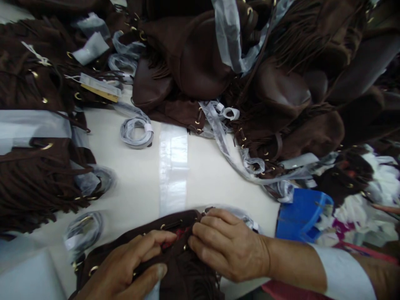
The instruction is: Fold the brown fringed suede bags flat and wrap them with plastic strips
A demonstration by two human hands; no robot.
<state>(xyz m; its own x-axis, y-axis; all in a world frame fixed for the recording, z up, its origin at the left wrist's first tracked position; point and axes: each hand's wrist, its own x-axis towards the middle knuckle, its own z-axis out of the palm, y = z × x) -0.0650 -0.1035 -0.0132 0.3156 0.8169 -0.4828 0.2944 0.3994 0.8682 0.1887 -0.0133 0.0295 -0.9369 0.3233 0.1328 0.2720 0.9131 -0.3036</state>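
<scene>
A dark brown suede drawstring bag (184, 271) with gold eyelets lies at the bottom edge in front of me, a little red lining showing at its mouth. My left hand (131, 266) grips its near rim, fingers curled over the opening and thumb on the outside. Farther right, my right hand (229, 246) has its fingers bent round the rim, with the fingertips partly hidden. A plastic-wrapped coiled strap (83, 229) lies left of the bag. More clear plastic wrapping shows behind my right hand.
Piled brown bags (200, 54) with wrapped straps fill the back of the white table (218, 166). Fringed bags (34, 179) lie at left. Clear tape (173, 166) runs down the middle, near a coiled strap (136, 132). A blue bin (300, 214) stands right.
</scene>
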